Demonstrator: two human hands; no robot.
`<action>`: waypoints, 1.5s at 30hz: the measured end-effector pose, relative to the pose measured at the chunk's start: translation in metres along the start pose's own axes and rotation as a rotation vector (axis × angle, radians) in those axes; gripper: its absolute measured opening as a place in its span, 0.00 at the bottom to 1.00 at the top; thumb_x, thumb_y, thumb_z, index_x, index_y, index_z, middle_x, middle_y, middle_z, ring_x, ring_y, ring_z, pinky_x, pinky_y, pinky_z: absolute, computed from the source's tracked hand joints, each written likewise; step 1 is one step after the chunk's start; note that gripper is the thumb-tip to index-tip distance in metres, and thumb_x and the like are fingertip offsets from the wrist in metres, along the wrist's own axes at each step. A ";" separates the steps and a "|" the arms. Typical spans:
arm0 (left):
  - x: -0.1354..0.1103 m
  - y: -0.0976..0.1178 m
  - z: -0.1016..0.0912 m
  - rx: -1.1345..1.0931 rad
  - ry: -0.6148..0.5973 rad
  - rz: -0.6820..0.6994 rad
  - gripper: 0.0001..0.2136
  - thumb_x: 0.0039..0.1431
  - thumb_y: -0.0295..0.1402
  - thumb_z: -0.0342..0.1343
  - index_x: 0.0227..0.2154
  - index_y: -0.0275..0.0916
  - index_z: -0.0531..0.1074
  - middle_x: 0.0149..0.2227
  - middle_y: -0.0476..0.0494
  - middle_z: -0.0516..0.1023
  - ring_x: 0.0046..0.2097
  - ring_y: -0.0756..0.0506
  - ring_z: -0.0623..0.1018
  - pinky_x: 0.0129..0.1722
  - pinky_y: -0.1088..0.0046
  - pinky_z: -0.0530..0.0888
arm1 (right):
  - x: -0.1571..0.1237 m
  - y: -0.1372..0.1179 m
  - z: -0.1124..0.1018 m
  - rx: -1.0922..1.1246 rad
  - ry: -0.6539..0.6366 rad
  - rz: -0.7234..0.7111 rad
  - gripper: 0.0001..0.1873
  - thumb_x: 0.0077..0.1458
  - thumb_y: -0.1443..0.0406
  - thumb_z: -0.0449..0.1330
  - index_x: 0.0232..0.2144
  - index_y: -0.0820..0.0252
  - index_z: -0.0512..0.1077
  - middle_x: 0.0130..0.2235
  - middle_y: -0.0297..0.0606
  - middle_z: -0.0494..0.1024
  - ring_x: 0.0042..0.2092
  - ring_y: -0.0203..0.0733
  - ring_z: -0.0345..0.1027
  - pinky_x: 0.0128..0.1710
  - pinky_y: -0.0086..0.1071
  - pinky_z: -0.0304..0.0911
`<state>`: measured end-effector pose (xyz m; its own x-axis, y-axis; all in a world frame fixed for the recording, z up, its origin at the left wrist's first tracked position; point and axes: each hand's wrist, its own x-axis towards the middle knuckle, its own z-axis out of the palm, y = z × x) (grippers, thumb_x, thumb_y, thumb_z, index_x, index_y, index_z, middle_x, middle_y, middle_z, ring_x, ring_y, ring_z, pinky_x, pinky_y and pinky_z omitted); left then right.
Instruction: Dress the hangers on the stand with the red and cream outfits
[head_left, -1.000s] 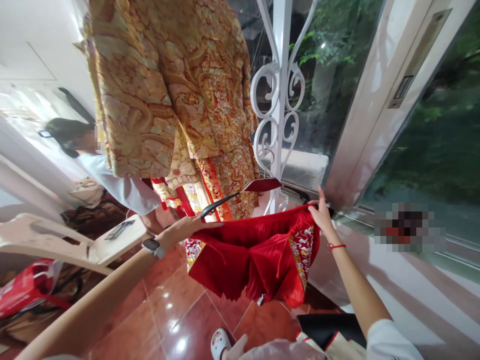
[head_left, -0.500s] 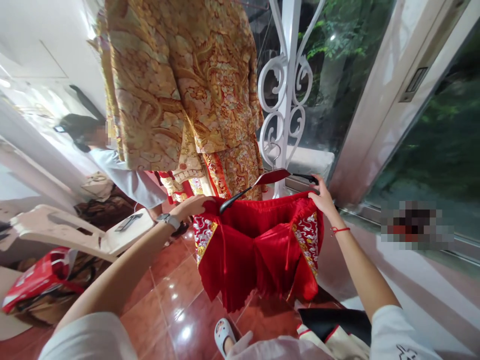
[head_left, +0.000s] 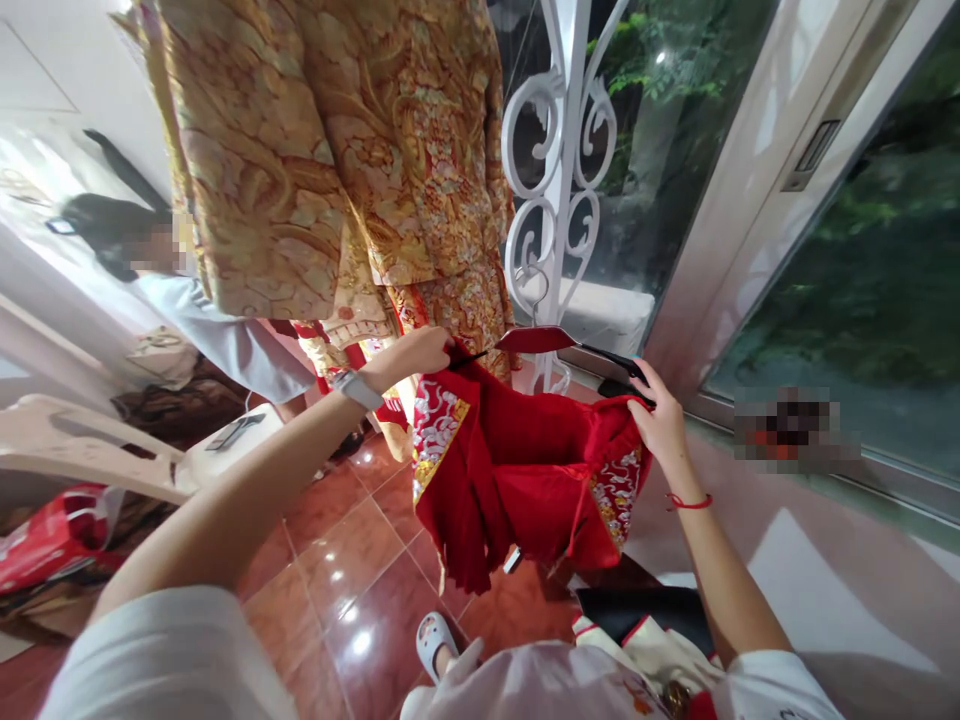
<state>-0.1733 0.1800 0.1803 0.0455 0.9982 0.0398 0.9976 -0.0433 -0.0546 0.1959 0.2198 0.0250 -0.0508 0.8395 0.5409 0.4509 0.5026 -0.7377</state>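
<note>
A red pleated skirt (head_left: 536, 510) with embroidered side panels hangs in front of me, its waistband spread between my hands. My left hand (head_left: 421, 357) is closed on the waistband's left end, by the tip of a hanger (head_left: 540, 340); its fingertips are partly hidden. My right hand (head_left: 661, 418) grips the other end of the waistband, with thumb and fingers at the hanger's dark right arm. The hanger has a red middle and a metal hook, which points up beside the white scrollwork stand (head_left: 559, 160).
Large gold embroidered garments (head_left: 322, 170) hang just beyond the skirt. A person (head_left: 217, 315) bends behind them at the left, near a white chair (head_left: 97, 440) and a red bag (head_left: 56, 535). Sliding windows (head_left: 847, 250) line the right. Cream cloth with red trim (head_left: 645, 640) lies low by me.
My left hand has moved up and right, bringing the waistband's left end nearer the hanger's middle. The skirt's left side is raised and more bunched. The view has shifted slightly right.
</note>
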 end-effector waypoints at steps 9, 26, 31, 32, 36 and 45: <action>-0.010 0.038 0.026 0.146 0.103 0.001 0.16 0.58 0.26 0.49 0.45 0.26 0.75 0.45 0.28 0.80 0.46 0.38 0.81 0.44 0.68 0.76 | -0.011 0.010 0.010 0.047 -0.098 0.031 0.43 0.51 0.69 0.53 0.70 0.50 0.52 0.59 0.44 0.75 0.47 0.44 0.78 0.47 0.37 0.73; -0.030 0.043 0.036 0.293 0.075 0.007 0.18 0.60 0.20 0.44 0.52 0.26 0.68 0.51 0.24 0.73 0.44 0.34 0.82 0.40 0.59 0.78 | 0.080 0.035 -0.073 0.056 -0.205 0.183 0.55 0.43 0.69 0.58 0.72 0.50 0.43 0.43 0.36 0.78 0.30 0.36 0.67 0.35 0.33 0.72; -0.036 0.051 0.032 0.296 0.050 -0.071 0.17 0.61 0.21 0.46 0.52 0.25 0.67 0.51 0.24 0.73 0.46 0.36 0.82 0.42 0.63 0.78 | 0.104 -0.008 -0.106 -0.079 -0.608 0.063 0.47 0.44 0.69 0.60 0.68 0.53 0.58 0.45 0.39 0.80 0.39 0.42 0.74 0.41 0.34 0.73; -0.036 0.051 0.031 0.300 0.050 -0.083 0.17 0.62 0.21 0.46 0.52 0.26 0.67 0.51 0.24 0.73 0.46 0.36 0.82 0.42 0.64 0.78 | 0.105 -0.015 -0.113 -0.102 -0.718 0.025 0.41 0.44 0.68 0.61 0.64 0.54 0.66 0.46 0.40 0.81 0.43 0.44 0.75 0.44 0.35 0.72; -0.038 0.052 0.029 0.324 0.048 -0.090 0.17 0.62 0.20 0.45 0.53 0.25 0.67 0.52 0.24 0.73 0.46 0.37 0.81 0.41 0.65 0.78 | 0.101 -0.032 -0.134 -0.159 -0.966 -0.005 0.27 0.46 0.66 0.62 0.51 0.55 0.79 0.49 0.39 0.82 0.48 0.48 0.76 0.46 0.35 0.72; -0.042 0.064 0.027 0.317 0.030 -0.102 0.18 0.60 0.20 0.46 0.53 0.25 0.67 0.51 0.23 0.73 0.47 0.36 0.81 0.42 0.65 0.77 | 0.096 -0.046 -0.104 -0.407 -0.729 -0.135 0.22 0.52 0.72 0.50 0.40 0.58 0.83 0.41 0.35 0.84 0.43 0.44 0.78 0.48 0.34 0.72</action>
<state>-0.1124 0.1361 0.1482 -0.0476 0.9948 0.0900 0.9312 0.0768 -0.3563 0.2629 0.2563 0.1528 -0.6265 0.7710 0.1144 0.6785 0.6117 -0.4068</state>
